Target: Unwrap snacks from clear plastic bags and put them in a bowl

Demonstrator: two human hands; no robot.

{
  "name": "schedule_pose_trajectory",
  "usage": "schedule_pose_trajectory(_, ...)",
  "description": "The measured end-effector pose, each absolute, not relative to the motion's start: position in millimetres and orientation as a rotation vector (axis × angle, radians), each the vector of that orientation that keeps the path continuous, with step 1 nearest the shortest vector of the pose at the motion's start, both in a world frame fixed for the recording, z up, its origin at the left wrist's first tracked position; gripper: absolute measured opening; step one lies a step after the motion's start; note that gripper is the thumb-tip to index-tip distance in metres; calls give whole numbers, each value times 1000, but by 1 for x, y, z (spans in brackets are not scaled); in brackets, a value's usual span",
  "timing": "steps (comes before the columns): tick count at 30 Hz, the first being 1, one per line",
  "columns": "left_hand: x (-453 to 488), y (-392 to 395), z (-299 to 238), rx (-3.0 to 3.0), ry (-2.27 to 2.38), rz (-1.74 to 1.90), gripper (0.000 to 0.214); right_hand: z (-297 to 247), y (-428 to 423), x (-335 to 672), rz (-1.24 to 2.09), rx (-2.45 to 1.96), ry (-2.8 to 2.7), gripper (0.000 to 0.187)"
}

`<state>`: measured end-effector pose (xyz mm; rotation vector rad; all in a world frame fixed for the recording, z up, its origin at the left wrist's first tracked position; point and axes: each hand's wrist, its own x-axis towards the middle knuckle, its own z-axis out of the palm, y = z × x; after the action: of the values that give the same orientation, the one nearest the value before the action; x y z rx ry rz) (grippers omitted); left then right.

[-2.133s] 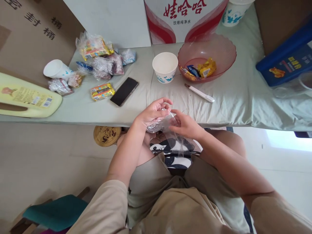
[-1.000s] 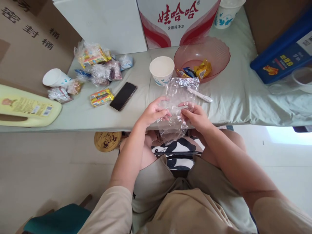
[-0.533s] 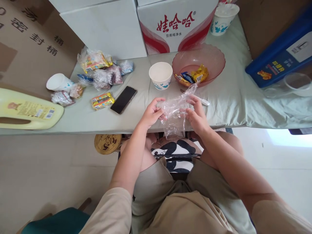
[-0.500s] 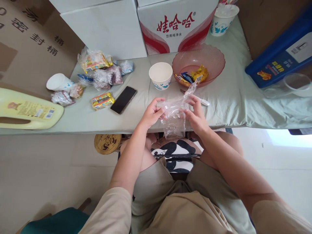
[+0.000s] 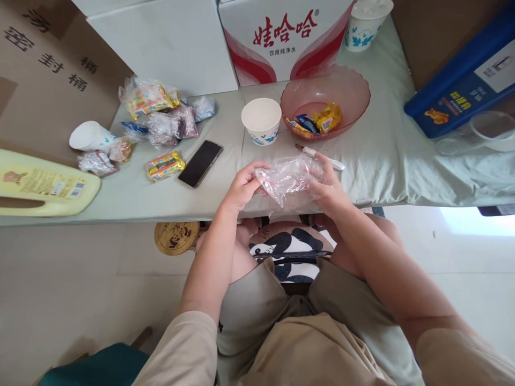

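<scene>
A crumpled clear plastic bag [image 5: 288, 181] is held between both hands just above the near edge of the table [image 5: 161, 190]. My left hand [image 5: 243, 186] pinches its left end with closed fingers. On the right side, my right hand [image 5: 330, 187] grips it with fingers curled over the top. Just beyond the bag lie a white pen [image 5: 321, 156] and a white paper cup [image 5: 261, 120]. A pink bowl [image 5: 326, 95] holding a few wrapped snacks [image 5: 317, 120] stands behind them.
A black phone [image 5: 200, 163], a yellow snack pack [image 5: 164, 165] and a pile of wrapped snacks [image 5: 161, 110] lie to the left, with a tipped paper cup [image 5: 89, 136] and a yellow jug [image 5: 44, 185]. Cardboard boxes [image 5: 281, 35] line the back. A blue box [image 5: 462, 91] sits right.
The bag was unfolded and held up flat about a second ago; since then both hands have gathered it into a crumpled bunch, held lower and nearly level.
</scene>
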<state>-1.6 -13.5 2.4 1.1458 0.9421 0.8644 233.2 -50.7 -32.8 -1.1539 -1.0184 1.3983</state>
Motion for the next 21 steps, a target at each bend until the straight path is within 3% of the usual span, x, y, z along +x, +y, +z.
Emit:
schedule_pose_trajectory(9, -8, -15, 7, 1026, 833, 754, 29, 2, -58, 224, 1608, -1071, -1057, 60)
schedule_pose_trajectory(14, 1, -10, 5, 1085, 1105, 813, 28, -4, -55, 217, 1405, -1169, -1090, 24)
schedule_pose_trajectory(21, 4, -14, 4, 1126, 1071, 966, 18, -12, -51, 224, 1346, -1142, -979, 20)
